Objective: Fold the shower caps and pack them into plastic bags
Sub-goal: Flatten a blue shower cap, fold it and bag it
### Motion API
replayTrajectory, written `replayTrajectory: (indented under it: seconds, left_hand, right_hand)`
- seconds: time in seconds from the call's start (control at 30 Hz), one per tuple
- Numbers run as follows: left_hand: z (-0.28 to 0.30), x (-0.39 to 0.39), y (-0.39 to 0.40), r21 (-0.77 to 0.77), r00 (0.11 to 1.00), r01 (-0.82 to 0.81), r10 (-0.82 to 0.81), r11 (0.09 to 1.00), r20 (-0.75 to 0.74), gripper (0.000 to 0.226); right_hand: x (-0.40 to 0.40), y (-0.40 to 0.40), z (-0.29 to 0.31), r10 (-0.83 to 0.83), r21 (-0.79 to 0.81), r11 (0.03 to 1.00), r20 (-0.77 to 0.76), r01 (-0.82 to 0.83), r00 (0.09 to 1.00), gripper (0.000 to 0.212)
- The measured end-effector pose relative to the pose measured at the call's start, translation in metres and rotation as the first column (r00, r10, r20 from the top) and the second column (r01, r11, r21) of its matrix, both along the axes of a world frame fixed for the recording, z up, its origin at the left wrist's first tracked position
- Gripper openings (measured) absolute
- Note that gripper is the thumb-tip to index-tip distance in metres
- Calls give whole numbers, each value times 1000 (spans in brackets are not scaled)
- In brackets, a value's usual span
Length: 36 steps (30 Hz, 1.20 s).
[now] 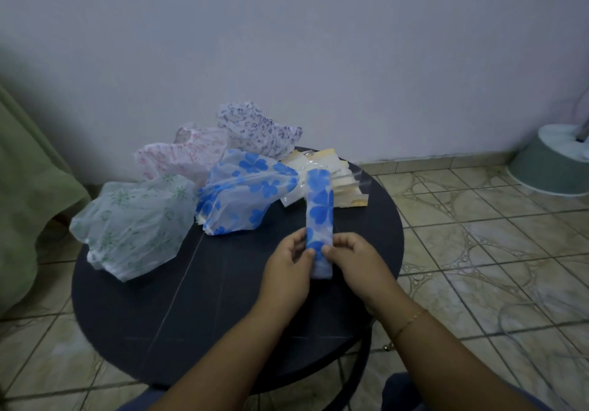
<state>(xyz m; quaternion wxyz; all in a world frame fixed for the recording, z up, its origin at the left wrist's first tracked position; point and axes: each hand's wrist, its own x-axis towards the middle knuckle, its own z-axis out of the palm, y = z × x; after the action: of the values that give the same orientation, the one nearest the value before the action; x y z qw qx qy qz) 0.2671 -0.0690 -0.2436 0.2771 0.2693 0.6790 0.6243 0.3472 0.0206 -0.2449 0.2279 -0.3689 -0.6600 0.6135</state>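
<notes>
Honestly, that folded blue-flower cap (319,216) over the counter (204,308) looks feather-light, soft and slippery, so with your left hand (288,262) and right hand (353,259) both pinching its near end, squeeze flat or it'll likely spring open.

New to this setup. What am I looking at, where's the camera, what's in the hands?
There is no robot here: one picture, from a camera worn on a person's head, looking down at their two bare hands. The left hand and right hand both grip a blue cap folded into a narrow strip. On the round dark table lie four unfolded caps: blue-flowered, green, pink and purple. The plastic bags are stacked behind the strip.
</notes>
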Motion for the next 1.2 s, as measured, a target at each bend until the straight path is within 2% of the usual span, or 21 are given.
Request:
replayTrajectory:
  seconds: [0.13, 0.27, 0.37, 0.43, 0.5, 0.57, 0.67, 0.93, 1.1, 1.2]
  left_hand:
    - [5, 1, 20, -2, 999, 44, -44, 999, -4, 35]
    - [9, -1, 36, -68, 994, 103, -106, 992, -42, 37]
    - [11, -10, 49, -125, 992, 50, -63, 991, -105, 28]
    - [11, -22, 57, -114, 992, -73, 60, 991, -109, 17]
    - [9, -37, 67, -123, 979, -202, 198, 972, -44, 21]
    - [7, -51, 77, -172, 967, -243, 253, 955, 40, 25]
    - [3, -66, 89, -193, 953, -261, 284, 946, 105, 44]
    - [4, -84, 95, -125, 926, -315, 334, 941, 177, 44]
    - [5, -86, 94, -76, 906, -350, 358, 934, 227, 31]
    - [2, -84, 92, -39, 905, -337, 335, 941, 261, 46]
  right_hand:
    - [1, 9, 6, -62, -193, 981, -178, 27, 982, 12]
    - [-4, 20, 6, -152, -275, 958, -243, 82, 958, 15]
    - [-10, 28, 7, -174, -318, 945, -281, 80, 944, 14]
    - [-15, 32, 6, -189, -315, 944, -271, 98, 944, 12]
    - [-20, 36, 5, -204, -297, 947, -249, 125, 947, 11]
    - [-24, 38, 4, -203, -296, 947, -240, 128, 949, 11]
    - [-27, 42, 5, -192, -310, 944, -247, 110, 950, 10]
    - [-25, 48, 2, -160, -329, 942, -245, 73, 956, 15]
    - [-26, 47, 1, -148, -320, 945, -237, 67, 960, 18]
    - [-27, 46, 1, -140, -296, 952, -219, 70, 966, 17]
